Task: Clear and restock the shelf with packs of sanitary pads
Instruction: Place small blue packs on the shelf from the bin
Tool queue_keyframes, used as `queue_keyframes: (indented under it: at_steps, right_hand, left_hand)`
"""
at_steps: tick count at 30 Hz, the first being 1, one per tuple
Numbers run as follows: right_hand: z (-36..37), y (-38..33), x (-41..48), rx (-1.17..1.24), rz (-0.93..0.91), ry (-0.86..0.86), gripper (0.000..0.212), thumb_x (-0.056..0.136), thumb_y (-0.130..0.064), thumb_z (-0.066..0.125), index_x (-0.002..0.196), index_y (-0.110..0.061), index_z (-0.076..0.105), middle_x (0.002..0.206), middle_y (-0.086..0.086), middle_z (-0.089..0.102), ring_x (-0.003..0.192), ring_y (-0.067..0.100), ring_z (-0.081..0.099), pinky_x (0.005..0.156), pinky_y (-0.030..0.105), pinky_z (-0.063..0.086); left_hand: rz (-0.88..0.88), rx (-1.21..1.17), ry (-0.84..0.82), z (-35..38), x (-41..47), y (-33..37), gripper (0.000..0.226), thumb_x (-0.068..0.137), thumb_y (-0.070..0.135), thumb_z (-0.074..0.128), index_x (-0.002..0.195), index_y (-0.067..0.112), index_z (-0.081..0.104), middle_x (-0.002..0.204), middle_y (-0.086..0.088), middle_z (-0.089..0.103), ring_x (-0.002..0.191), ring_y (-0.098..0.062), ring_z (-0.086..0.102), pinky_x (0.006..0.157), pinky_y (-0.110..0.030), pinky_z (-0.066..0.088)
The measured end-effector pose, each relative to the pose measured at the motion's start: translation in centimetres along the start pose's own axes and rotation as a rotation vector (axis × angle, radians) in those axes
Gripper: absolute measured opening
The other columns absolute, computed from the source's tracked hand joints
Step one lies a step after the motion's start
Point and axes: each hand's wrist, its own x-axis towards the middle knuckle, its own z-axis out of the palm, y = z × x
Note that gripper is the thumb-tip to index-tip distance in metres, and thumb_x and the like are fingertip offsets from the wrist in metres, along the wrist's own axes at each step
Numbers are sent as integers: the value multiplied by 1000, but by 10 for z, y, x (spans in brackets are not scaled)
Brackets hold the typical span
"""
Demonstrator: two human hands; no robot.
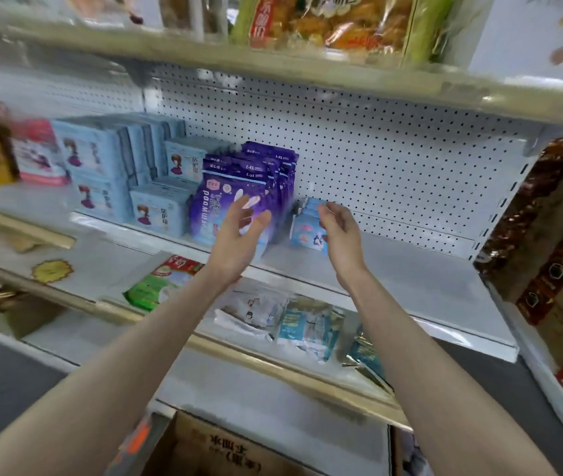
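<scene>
Left hand [244,228] and right hand [340,231] loose-fingered, empty, over white shelf [410,280], purple packs [239,180] and pegboard wall [393,159] behind.

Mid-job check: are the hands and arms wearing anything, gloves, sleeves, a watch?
No. The left hand and right hand are ungloved, no rings show, and both forearms are bare to the frame edge: no sleeves, watch or bands.

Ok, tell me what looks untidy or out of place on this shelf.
The purple packs stand fanned and uneven, not squared like the stacked light-blue packs to their left; the small blue packs beside them tilt.
</scene>
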Motion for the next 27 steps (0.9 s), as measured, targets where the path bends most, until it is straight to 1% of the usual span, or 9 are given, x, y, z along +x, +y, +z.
queue_keyframes:
  at_steps: [4,8,11,15,18,20,23,25,27]
  right_hand:
    - [27,-16,-50,32,-64,-147,37,98,-24,58,129,-5,53,112,1,62,96,7,57,85,17,42]
    - [81,-43,-97,87,-108,-325,40,98,-26,57,133,-7,51,127,5,59,115,13,56,82,8,45]
    - [127,-69,-123,106,-175,-422,41,99,-27,55,134,-6,51,127,1,56,117,13,54,91,15,45]
    - [198,-85,-161,135,-213,-534,42,99,-28,54,135,-7,51,130,4,58,119,15,57,82,5,44]
    - [258,-98,-180,150,-248,-601,41,99,-31,53,135,-11,51,134,3,57,121,16,56,90,15,44]
    - [309,-105,-195,152,-275,-627,42,99,-33,53,135,-12,50,134,3,57,121,16,56,93,19,44]
    - [368,-109,-219,175,-269,-637,40,98,-37,54,132,-16,51,131,2,58,121,18,56,98,27,44]
    - [419,-114,-238,192,-255,-646,39,97,-38,55,131,-17,53,130,1,59,120,18,57,100,31,45]
    - [456,-118,-251,206,-264,-659,30,98,-37,54,125,-23,55,123,-5,60,118,15,58,100,29,45]
  left_hand:
    - [41,93,131,-49,-63,24,51,97,30,56,143,15,39,131,-6,54,118,-15,52,100,-32,43]
    - [22,182,278,-123,-107,48,54,97,31,55,145,16,36,131,-6,54,114,-14,52,89,-23,40]
    - [53,232,370,-177,-127,68,57,96,34,56,146,16,35,130,-7,55,117,-18,55,91,-26,42]
    - [95,288,481,-253,-155,82,55,97,34,55,146,17,35,124,-3,56,115,-15,54,95,-27,45]
    - [122,326,548,-314,-162,86,54,97,34,54,145,18,36,121,-1,56,111,-12,54,86,-15,43]
    - [130,337,576,-364,-165,82,54,96,35,56,144,17,37,117,-1,57,108,-12,57,83,-14,45]
    - [110,384,572,-426,-170,75,55,95,37,57,143,19,38,115,2,60,105,-5,58,81,-8,46]
    - [99,415,583,-480,-170,70,55,95,39,58,143,21,39,118,1,61,108,-5,57,81,-8,44]
    - [92,421,598,-521,-164,64,54,95,39,58,143,20,40,120,0,61,111,-7,56,83,-10,42]
